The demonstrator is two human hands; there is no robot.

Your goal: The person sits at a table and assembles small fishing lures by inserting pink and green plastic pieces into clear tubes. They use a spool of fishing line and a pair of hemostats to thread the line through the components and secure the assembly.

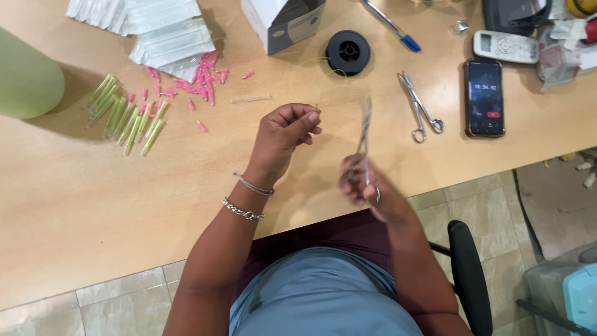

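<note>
My left hand [287, 134] is raised above the wooden table [93, 199], with thumb and forefinger pinched on something thin that sticks up at the fingertips; it is too small to identify. My right hand [364, 186] grips a slim metal instrument [364, 127] by its handles, tips pointing up and blurred by motion. A second pair of metal scissors-like forceps [420, 109] lies on the table to the right. A black spool of thin thread [348, 52] sits beyond my hands.
Green-yellow tubes [127, 118] and pink caps [199, 81] lie scattered at left, near clear packets [165, 34]. A white box [283, 22], blue pen [393, 26], phone [484, 97], remote [505, 46] and a green cylinder [25, 78] are on the table. A chair armrest [467, 267] is at right.
</note>
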